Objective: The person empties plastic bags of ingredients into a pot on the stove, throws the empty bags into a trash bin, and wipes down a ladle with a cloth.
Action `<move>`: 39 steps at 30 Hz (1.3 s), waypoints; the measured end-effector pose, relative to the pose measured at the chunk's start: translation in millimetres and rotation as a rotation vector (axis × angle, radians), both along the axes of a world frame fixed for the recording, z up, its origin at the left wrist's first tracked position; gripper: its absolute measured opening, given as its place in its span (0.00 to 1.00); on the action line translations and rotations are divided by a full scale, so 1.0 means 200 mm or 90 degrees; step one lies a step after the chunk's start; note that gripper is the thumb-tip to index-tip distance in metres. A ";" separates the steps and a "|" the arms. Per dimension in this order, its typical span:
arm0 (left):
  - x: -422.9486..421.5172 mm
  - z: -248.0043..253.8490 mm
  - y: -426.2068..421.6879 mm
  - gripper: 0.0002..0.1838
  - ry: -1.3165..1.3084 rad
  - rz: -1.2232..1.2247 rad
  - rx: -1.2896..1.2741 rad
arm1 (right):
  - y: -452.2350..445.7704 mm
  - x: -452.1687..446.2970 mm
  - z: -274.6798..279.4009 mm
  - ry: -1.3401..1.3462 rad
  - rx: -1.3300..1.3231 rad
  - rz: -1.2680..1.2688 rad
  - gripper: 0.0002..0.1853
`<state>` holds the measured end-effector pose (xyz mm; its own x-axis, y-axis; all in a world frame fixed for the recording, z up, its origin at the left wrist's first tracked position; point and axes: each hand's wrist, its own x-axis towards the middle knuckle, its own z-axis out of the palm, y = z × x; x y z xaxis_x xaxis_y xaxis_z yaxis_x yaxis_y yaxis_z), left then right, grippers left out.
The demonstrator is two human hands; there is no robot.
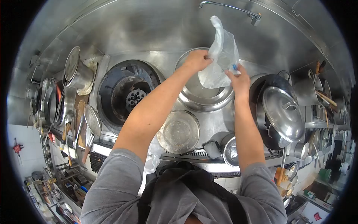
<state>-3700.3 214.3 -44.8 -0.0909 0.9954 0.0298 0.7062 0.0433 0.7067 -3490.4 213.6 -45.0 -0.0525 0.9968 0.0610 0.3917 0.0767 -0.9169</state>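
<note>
A clear plastic bag (pixel 223 48) hangs between my two hands, its top end twisted and pointing up. My left hand (pixel 198 60) is closed on the bag's left side. On the right side, my right hand (pixel 239 76) pinches the bag beside a small blue spot. Below the bag is a round steel pot (pixel 207 106) with a wide rim, set in the counter; the bag hides part of its opening. Nearer to me lies a round, stained metal lid (pixel 179 131), touched by neither hand.
To the left is a black wok burner (pixel 106 89); strainers and ladles stand beyond it. A steel domed lid (pixel 283 112) leans over a dark pot at the right. A faucet (pixel 231 8) juts from the back wall. A small steel pot (pixel 231 151) sits at the front edge.
</note>
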 end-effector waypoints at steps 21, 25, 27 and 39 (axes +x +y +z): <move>-0.19 0.13 -0.06 0.18 -0.017 0.089 0.050 | -0.15 -0.08 -0.23 -0.254 0.240 0.212 0.05; -0.26 0.04 -0.07 0.21 -0.127 0.146 -0.032 | -0.18 -0.09 -0.09 -0.210 0.198 0.242 0.06; -0.25 0.01 -0.12 0.24 -0.246 0.159 -0.051 | -0.15 -0.11 -0.06 -0.205 0.190 0.235 0.07; -0.26 -0.10 -0.28 0.34 -0.368 0.139 -0.130 | 0.05 -0.18 0.02 -0.171 0.061 0.238 0.09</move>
<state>-3751.4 159.0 -65.5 -0.2370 0.9325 -0.2725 0.1734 0.3166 0.9326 -3526.5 223.6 -41.1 -0.4334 0.8970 0.0864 0.5431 0.3365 -0.7693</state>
